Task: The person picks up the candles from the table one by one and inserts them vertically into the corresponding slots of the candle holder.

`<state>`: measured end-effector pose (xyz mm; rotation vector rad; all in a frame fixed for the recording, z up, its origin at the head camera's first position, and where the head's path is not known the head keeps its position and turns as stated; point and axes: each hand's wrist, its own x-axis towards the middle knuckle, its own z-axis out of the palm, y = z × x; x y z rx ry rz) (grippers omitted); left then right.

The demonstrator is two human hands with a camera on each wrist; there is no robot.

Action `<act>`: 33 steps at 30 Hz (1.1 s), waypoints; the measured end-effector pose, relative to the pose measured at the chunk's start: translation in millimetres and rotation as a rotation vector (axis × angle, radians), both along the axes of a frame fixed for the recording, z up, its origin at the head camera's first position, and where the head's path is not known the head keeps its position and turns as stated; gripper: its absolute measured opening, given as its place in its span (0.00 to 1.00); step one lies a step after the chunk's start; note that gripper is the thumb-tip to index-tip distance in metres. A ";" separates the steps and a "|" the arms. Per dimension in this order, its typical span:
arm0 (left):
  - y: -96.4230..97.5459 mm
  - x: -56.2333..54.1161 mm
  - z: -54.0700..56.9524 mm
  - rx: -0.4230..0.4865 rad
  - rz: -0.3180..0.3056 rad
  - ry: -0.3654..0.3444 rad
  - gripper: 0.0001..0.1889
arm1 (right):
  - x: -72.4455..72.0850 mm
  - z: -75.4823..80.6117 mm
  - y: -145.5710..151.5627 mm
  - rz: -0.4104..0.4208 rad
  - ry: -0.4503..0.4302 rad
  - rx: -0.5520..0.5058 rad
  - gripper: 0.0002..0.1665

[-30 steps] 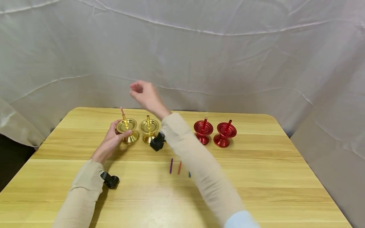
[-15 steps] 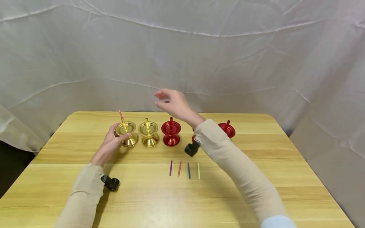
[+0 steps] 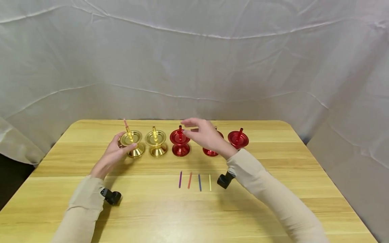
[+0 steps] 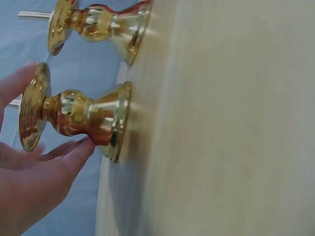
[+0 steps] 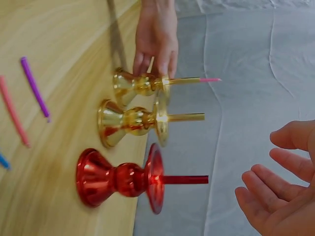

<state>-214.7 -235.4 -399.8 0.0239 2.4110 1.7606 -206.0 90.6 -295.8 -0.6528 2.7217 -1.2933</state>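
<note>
My left hand (image 3: 113, 151) holds the leftmost gold candle holder (image 3: 136, 151), thumb and fingers round it. In the left wrist view, one digit is at its dish rim and the fingers are beside its stem. A thin pink candle (image 3: 125, 122) stands in the tube of that holder, leaning slightly left. Above the table, my right hand (image 3: 207, 135) has loose, parted fingers with nothing between them. From the head, its fingertips overlap the nearest red candle holder (image 3: 180, 150); the right wrist view shows them apart from its tube. A second gold holder (image 3: 158, 151) stands between the two hands.
Two more red holders stand to the right: one (image 3: 210, 153) partly behind my right hand, another (image 3: 238, 139) farther along. In front lie a purple candle (image 3: 180, 180), an orange-red candle (image 3: 189, 180), a blue candle (image 3: 199, 182) and a yellow candle (image 3: 210, 182). A grey curtain (image 3: 194, 67) hangs behind.
My right hand has moved right and down from above the gold holders to beside the nearest red one, uncovering the blue and yellow candles. My left hand stays at its holder.
</note>
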 end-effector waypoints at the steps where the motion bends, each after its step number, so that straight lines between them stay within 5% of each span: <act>1: -1.0 1.0 0.2 0.003 0.008 -0.003 0.54 | 1.3 -1.9 1.7 0.005 0.006 0.005 0.22; 8: -3.6 12.8 2.1 -0.003 0.065 0.037 0.56 | 7.8 -18.6 21.2 0.011 0.049 0.006 0.21; 21: 19.8 45.0 19.1 -0.167 0.329 0.310 0.43 | 25.7 -43.8 66.8 -0.120 -0.007 -0.057 0.19; 24: 30.5 49.0 22.8 -0.124 0.376 0.370 0.37 | 28.6 -48.4 75.0 -0.137 -0.004 -0.048 0.18; 29: 48.0 52.6 25.4 0.022 0.369 0.385 0.30 | 33.8 -62.9 80.2 -0.105 0.012 -0.031 0.16; 33: 58.6 50.1 23.3 0.038 0.305 0.344 0.31 | 39.6 -77.8 79.9 -0.062 0.022 -0.018 0.15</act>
